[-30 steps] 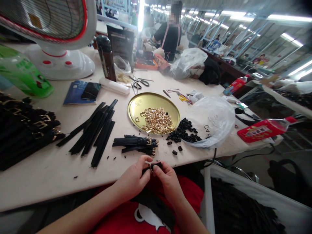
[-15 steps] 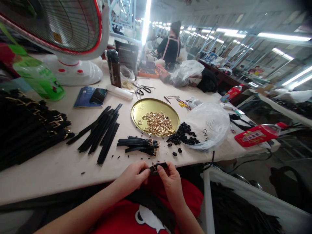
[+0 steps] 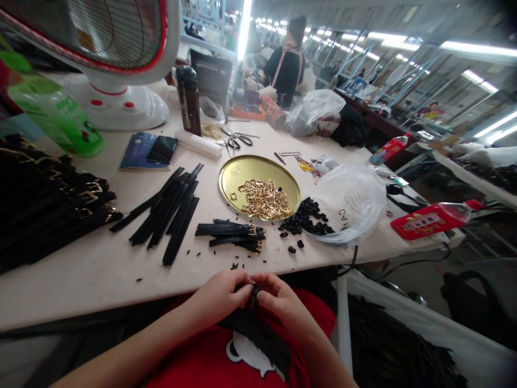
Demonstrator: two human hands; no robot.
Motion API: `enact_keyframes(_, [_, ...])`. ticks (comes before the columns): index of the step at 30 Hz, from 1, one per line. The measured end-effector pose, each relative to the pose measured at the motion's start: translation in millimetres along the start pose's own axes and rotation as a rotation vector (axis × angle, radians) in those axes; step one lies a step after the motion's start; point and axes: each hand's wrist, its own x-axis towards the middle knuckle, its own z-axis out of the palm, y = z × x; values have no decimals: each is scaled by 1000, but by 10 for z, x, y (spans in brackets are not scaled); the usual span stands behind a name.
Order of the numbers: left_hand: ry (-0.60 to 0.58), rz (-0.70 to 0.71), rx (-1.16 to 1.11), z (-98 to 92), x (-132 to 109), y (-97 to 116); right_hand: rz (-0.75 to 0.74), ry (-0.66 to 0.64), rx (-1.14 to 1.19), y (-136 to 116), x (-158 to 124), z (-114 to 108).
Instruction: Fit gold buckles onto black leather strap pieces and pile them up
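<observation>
My left hand [image 3: 226,292] and my right hand [image 3: 283,302] meet at the table's front edge, above my lap. Both are closed on a short black strap [image 3: 254,295], mostly hidden between the fingers. Just beyond them lies a small bundle of black straps with gold buckles [image 3: 232,230]. A round gold tray [image 3: 230,175] behind it bears a heap of gold buckles [image 3: 264,199]. To the tray's right, small black loops [image 3: 309,215] spill from a clear plastic bag [image 3: 351,199]. Plain black strips [image 3: 177,215] lie fanned out on the left.
A large pile of buckled black straps [image 3: 48,205] covers the table's left end, near a fan [image 3: 113,108]. Scissors [image 3: 238,140] and a dark bottle [image 3: 188,102] stand or lie behind the tray. A red-labelled bottle [image 3: 428,220] lies at right. Another person [image 3: 286,70] is in the background.
My hands have drawn closer together and the strap, which stretched between them with its buckle showing, is now mostly covered by my fingers. The camera view has shifted slightly.
</observation>
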Motion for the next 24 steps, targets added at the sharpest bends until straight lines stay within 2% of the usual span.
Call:
enact_keyframes(2, [35, 15, 68, 18, 19, 4, 22, -11, 22, 31, 24, 3])
enact_keyframes(5, [20, 25, 85, 23, 50, 22, 44, 35, 69, 68, 48, -3])
enact_keyframes(15, [-231, -28, -36, -131, 93, 38, -4, 192, 172, 136, 105, -142])
enact_keyframes(19, [-178, 0, 27, -91, 123, 33, -11, 242, 176, 136, 123, -145])
enact_keyframes(24, [-129, -13, 219, 8, 172, -2, -3, 266, 78, 141, 122, -85])
